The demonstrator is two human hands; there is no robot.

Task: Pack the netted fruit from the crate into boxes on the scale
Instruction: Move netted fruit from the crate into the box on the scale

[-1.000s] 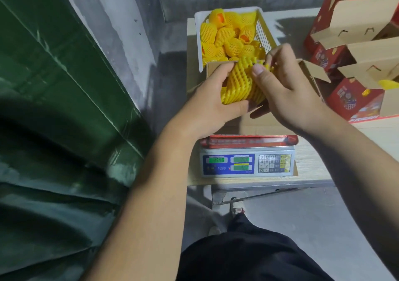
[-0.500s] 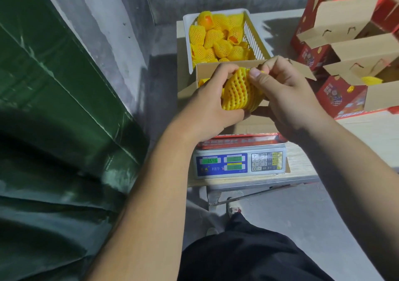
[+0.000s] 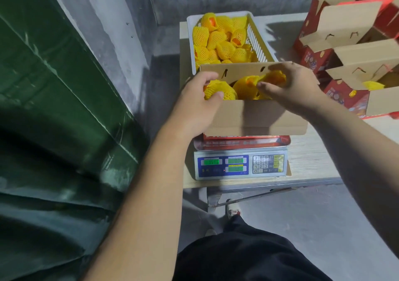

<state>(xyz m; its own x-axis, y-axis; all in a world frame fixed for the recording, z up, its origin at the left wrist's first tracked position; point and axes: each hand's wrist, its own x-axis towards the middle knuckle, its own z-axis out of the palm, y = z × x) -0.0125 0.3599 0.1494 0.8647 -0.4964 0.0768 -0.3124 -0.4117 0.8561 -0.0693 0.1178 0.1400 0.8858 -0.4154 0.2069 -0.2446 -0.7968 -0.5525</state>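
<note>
Both hands were inside the open cardboard box (image 3: 254,116) on the digital scale (image 3: 240,164), the left hand (image 3: 199,99) gripping one foam-netted fruit (image 3: 218,89) and the right hand (image 3: 289,86) pinching another netted fruit (image 3: 274,79), apparently to seat each while weighing, near the white crate (image 3: 257,41).

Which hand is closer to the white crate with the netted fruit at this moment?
Left. The left hand is inside the box, just below the white crate at its near left corner. The right hand holds a netted fruit slightly farther, near the right corner.
</note>
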